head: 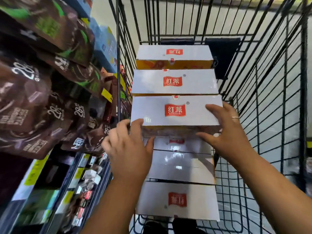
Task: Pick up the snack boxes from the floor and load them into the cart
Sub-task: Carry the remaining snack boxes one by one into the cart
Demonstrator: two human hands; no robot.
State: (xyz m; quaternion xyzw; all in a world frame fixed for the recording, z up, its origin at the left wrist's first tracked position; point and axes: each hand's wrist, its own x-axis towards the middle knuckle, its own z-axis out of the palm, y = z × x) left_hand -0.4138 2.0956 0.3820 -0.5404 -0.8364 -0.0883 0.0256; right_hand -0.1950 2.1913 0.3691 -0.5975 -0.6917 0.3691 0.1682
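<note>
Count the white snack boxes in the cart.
6. Far box, second box, held box in left hand and right hand; lower down, a part-hidden box, a glossy box, the nearest box. More may hide beneath.

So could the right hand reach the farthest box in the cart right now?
Probably, but not straight away: the right hand grips the middle box with the left hand. The farthest box lies uncovered, with open space above.

Left of frame: shelving (55,191) stocked with brown bags (25,102) (yellow price tags (106,95) on the edges). Right of frame: pale grey tiled floor (271,98).
</note>
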